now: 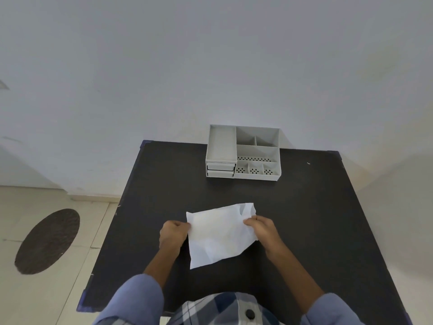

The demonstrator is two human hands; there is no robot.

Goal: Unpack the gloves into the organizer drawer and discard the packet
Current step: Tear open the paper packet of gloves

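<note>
A white paper packet [219, 233] is held above the near middle of the black table [304, 219]. My left hand [173, 234] pinches its upper left edge. My right hand [261, 227] grips its upper right corner, which is crumpled. The packet's contents are hidden. A grey plastic organizer [243, 153] stands at the table's far edge against the wall. It has open compartments on top and two small drawers [220, 170] stacked at its lower left, both looking pushed in.
A white wall rises behind the table. To the left lies a tiled floor with a dark round mat [48, 241]. The table's corners [145, 144] carry blue edging. My checked shirt shows at the bottom.
</note>
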